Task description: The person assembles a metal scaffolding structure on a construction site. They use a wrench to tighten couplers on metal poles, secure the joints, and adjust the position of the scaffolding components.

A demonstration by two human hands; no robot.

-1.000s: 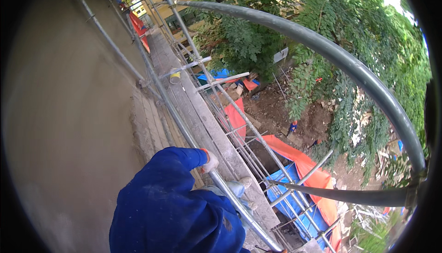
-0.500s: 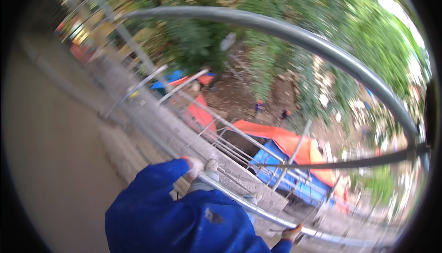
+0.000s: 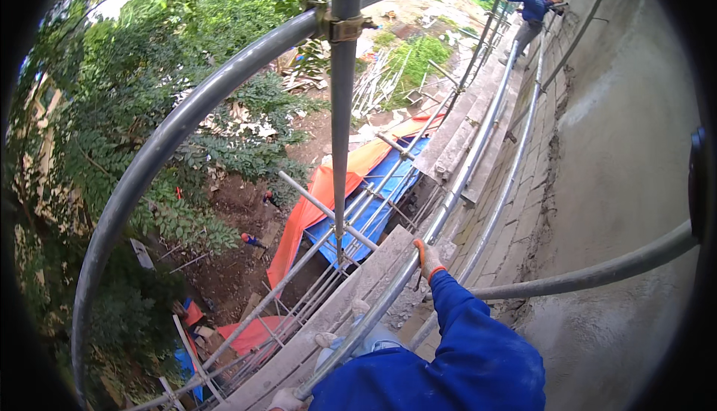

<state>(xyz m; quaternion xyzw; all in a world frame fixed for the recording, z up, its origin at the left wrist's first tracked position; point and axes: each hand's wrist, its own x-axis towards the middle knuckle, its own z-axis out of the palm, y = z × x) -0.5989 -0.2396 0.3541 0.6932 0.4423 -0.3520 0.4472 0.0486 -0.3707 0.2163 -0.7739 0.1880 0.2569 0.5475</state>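
Observation:
A long grey metal pipe point(image 3: 373, 312) runs slantwise past my body, along the scaffold. Around it is my right hand point(image 3: 430, 258), gloved with an orange cuff, its arm stretched forward in a blue sleeve. A thin dark piece hangs just below that hand; I cannot make out what it is. At the lower edge, my left hand point(image 3: 286, 399) in a pale glove closes on the near part of the same pipe, partly cut off by the picture. My shoes point(image 3: 326, 339) stand on grey planks point(image 3: 387, 267) beneath the pipe.
A curved pipe point(image 3: 149, 142) clamps to an upright pole point(image 3: 343, 112). Concrete wall point(image 3: 612, 172) rises on the right. Ahead, a co-worker point(image 3: 532, 13) stands on the planks. Far below lie orange point(image 3: 323, 187) and blue tarps point(image 3: 388, 202), trees and people in helmets.
My view has swung strongly to the right: the wall is now at right and a co-worker has come into sight. Both hands stay at the pipe.

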